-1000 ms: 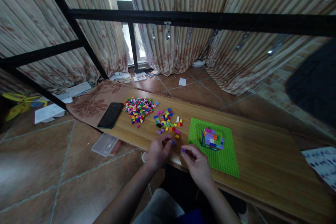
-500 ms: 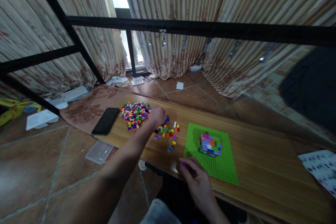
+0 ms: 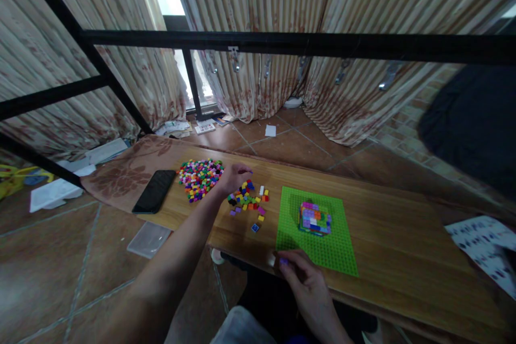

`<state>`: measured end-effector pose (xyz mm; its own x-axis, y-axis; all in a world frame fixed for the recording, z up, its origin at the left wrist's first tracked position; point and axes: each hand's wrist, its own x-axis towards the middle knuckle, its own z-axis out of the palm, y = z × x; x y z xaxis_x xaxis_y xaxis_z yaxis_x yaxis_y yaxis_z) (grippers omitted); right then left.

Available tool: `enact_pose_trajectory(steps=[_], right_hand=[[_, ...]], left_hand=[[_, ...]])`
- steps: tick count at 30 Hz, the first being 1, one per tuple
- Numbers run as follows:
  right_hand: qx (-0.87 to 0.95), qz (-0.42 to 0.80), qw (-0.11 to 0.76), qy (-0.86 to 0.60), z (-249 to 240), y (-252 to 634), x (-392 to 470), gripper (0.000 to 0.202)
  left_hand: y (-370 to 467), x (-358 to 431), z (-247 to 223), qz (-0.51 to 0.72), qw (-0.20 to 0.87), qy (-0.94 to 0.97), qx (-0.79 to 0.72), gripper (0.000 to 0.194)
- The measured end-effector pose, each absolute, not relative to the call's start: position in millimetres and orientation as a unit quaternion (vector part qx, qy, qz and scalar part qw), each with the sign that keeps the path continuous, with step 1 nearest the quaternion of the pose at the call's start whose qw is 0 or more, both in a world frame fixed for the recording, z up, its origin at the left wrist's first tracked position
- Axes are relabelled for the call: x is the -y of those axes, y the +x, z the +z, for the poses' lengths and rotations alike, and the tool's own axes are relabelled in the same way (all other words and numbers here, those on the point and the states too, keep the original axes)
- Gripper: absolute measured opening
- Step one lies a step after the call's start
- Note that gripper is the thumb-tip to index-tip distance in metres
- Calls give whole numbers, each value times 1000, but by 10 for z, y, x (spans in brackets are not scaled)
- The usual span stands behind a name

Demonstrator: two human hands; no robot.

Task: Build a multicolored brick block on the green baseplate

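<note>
My left hand (image 3: 236, 177) reaches over the bench, just above a loose scatter of toy bricks (image 3: 248, 201). Its fingertips pinch a small bluish-purple brick (image 3: 250, 172). At the near edge of the bench, my right hand (image 3: 306, 277) has thumb and fingers closed on a purple brick (image 3: 284, 261). Beyond that hand lies a green baseplate (image 3: 338, 250), carrying a low multicoloured block of stacked bricks (image 3: 314, 219). A dense pile of mixed bricks (image 3: 199, 177) is left of my left hand. One blue brick (image 3: 255, 228) lies apart, nearer to me.
A black phone (image 3: 154, 192) rests on the left of the wooden bench (image 3: 391, 236), by a brown patterned cloth (image 3: 116, 172). A clear plastic lid (image 3: 149, 239) is below the left edge. Black metal rails (image 3: 262, 43) cross behind. A printed sheet (image 3: 484, 247) lies at right.
My left hand has lifted slightly off the brick scatter, and a small bluish-purple brick now shows at its fingertips. My right hand keeps its purple brick, nearly still. The view has shifted slightly.
</note>
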<state>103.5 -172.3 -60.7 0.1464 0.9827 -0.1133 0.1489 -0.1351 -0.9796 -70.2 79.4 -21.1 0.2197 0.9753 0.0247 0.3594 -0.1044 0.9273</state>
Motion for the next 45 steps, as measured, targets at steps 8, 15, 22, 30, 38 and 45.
enact_pose_trajectory(steps=[8,15,22,30,38,45], right_hand=[[370,524,500,-582,-457,978,1666,33],[220,613,557,-516,-287,899,1602,31],[222,622,560,-501,-275,904,1627,30],[260,612,512,-543,-419,884,1692,33],[267,621,509,-533,-416,799,1591,36],[277,612,480,-564,-505,846,1670,37]], left_hand=[[-891,-105,-106,433,755,364,-331,25],[-855,239,-61,447,825,261,-226,26],[-828,529,-138,424,813,290,-275,24],[-860,1015,-520,375,754,336,-422,29],[-924,679,-517,364,393,642,-549,20],[-857,546,-648,313,256,724,-559,19]])
